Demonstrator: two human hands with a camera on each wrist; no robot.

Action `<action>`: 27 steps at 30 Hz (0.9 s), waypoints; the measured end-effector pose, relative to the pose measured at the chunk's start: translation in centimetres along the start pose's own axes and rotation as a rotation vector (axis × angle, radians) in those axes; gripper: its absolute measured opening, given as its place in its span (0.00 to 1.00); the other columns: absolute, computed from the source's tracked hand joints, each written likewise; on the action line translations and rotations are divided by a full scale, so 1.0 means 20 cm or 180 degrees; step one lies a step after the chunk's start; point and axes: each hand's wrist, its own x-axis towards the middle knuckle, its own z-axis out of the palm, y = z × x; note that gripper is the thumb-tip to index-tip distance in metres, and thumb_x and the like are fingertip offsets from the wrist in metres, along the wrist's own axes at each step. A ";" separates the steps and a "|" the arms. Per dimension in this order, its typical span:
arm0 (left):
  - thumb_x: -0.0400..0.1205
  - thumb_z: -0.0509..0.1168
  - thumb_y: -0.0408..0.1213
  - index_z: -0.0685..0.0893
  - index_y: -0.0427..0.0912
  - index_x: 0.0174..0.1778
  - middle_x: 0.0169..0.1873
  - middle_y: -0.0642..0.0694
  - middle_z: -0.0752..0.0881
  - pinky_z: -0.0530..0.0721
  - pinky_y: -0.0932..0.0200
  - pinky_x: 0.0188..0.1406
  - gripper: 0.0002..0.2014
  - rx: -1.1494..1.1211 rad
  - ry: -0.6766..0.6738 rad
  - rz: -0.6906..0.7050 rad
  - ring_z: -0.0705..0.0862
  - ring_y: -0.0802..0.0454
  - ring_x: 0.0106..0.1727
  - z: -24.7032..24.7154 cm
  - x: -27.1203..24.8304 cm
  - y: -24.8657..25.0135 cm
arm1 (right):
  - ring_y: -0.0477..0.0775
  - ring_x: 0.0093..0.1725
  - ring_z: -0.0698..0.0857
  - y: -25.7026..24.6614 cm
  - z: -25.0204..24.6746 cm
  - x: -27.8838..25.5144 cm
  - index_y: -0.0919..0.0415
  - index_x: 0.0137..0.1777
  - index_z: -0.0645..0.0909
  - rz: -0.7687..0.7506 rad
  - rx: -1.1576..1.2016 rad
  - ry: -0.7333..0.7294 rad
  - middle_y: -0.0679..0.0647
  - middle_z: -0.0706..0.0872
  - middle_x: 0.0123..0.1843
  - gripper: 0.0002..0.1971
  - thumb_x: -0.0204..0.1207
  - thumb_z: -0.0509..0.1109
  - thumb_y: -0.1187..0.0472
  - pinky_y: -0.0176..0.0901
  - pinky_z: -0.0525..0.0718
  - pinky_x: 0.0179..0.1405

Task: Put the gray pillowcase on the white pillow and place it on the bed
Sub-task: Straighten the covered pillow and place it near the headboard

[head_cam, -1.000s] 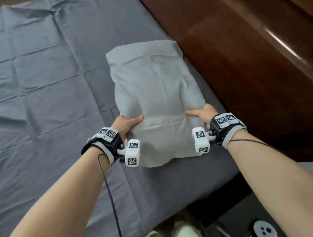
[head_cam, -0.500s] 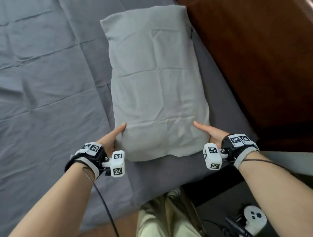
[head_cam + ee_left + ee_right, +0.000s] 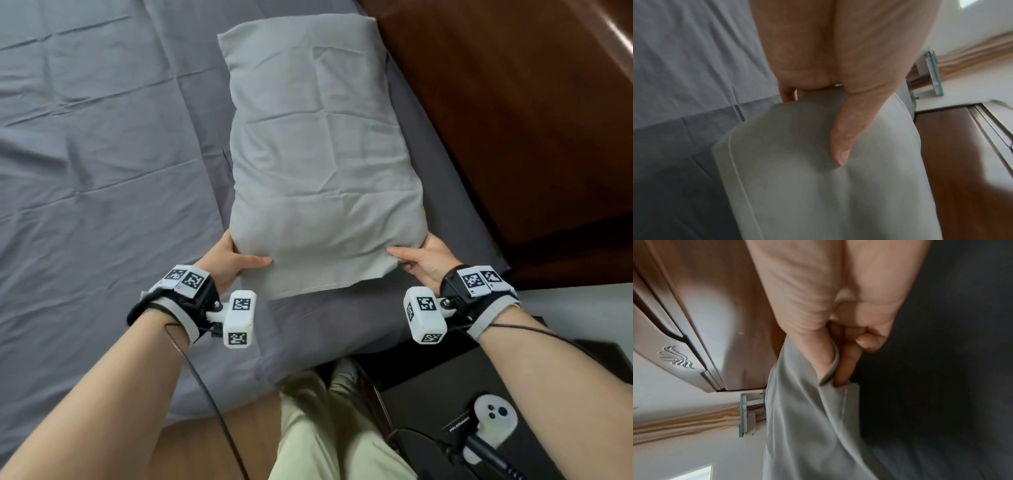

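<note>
Head view: pillow is inside the gray pillowcase on the bed, long axis running away from us, open end w/ slack nearest; placing step looks nearly done.

Left wrist: our left hand grips the corner, thumb on top.

Right wrist: our right hand pinches the hem; next we probably let go & smooth the slack.

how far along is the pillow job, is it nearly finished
Nearly. Done: the pillowcase covers the pillow, no white showing, and it lies on the bed beside the headboard. In hand: the left hand and right hand each grip a corner of the near, open end. Left: probably letting go, perhaps after tidying the loose flap.
</note>
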 end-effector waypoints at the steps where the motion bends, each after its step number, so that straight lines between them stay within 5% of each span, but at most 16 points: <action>1: 0.64 0.75 0.18 0.70 0.44 0.74 0.65 0.42 0.84 0.88 0.57 0.51 0.42 0.0022 0.0012 0.0026 0.84 0.45 0.64 0.00 0.00 -0.01 | 0.48 0.43 0.88 0.01 -0.01 0.00 0.57 0.53 0.79 -0.0031 -0.0087 0.0035 0.52 0.89 0.47 0.19 0.70 0.71 0.80 0.36 0.83 0.40; 5: 0.65 0.74 0.15 0.69 0.40 0.74 0.65 0.41 0.83 0.88 0.59 0.52 0.41 0.0091 0.0068 -0.0020 0.83 0.45 0.65 -0.02 0.00 -0.04 | 0.51 0.54 0.88 0.03 -0.07 -0.04 0.61 0.62 0.78 0.0048 -0.0677 -0.0124 0.55 0.88 0.55 0.21 0.72 0.71 0.78 0.41 0.88 0.53; 9: 0.69 0.72 0.17 0.76 0.35 0.68 0.63 0.35 0.84 0.81 0.43 0.67 0.30 0.0298 -0.0098 -0.0576 0.84 0.40 0.63 -0.03 -0.01 -0.18 | 0.62 0.56 0.87 0.15 -0.14 -0.08 0.67 0.62 0.79 0.0343 -0.1152 -0.0033 0.64 0.88 0.58 0.17 0.73 0.71 0.76 0.52 0.86 0.59; 13: 0.69 0.74 0.22 0.83 0.34 0.60 0.60 0.35 0.87 0.80 0.41 0.67 0.22 0.0465 0.0065 -0.1143 0.86 0.39 0.59 0.00 -0.02 -0.39 | 0.53 0.35 0.81 0.33 -0.17 -0.08 0.71 0.60 0.81 0.0690 -0.1389 0.0201 0.62 0.89 0.47 0.15 0.74 0.72 0.73 0.37 0.73 0.30; 18: 0.70 0.77 0.31 0.84 0.34 0.54 0.52 0.38 0.88 0.83 0.53 0.54 0.17 0.0659 0.0592 -0.1179 0.86 0.43 0.52 0.06 -0.03 -0.56 | 0.47 0.32 0.80 0.43 -0.16 -0.03 0.63 0.55 0.81 0.0755 -0.1589 0.0471 0.51 0.84 0.38 0.09 0.76 0.72 0.67 0.34 0.71 0.25; 22: 0.70 0.78 0.33 0.87 0.39 0.45 0.50 0.39 0.89 0.84 0.52 0.59 0.11 0.0737 0.0554 -0.1247 0.87 0.43 0.52 0.06 -0.06 -0.58 | 0.51 0.51 0.84 0.43 -0.15 0.04 0.56 0.56 0.79 0.0725 -0.0953 0.0723 0.50 0.86 0.52 0.14 0.73 0.75 0.62 0.44 0.76 0.51; 25: 0.70 0.77 0.34 0.88 0.39 0.43 0.51 0.37 0.90 0.83 0.51 0.64 0.08 0.0756 0.0607 -0.1236 0.88 0.42 0.54 0.02 -0.10 -0.60 | 0.56 0.54 0.84 0.44 -0.16 0.05 0.59 0.46 0.84 0.0632 -0.1448 0.0783 0.56 0.87 0.54 0.06 0.71 0.77 0.63 0.45 0.77 0.54; 27: 0.70 0.77 0.34 0.89 0.38 0.43 0.50 0.37 0.90 0.86 0.54 0.57 0.08 0.0739 0.0639 -0.1192 0.88 0.44 0.50 0.01 -0.13 -0.63 | 0.56 0.50 0.85 0.46 -0.17 0.03 0.63 0.49 0.86 0.0699 -0.1778 0.0736 0.57 0.88 0.52 0.09 0.71 0.77 0.61 0.44 0.78 0.51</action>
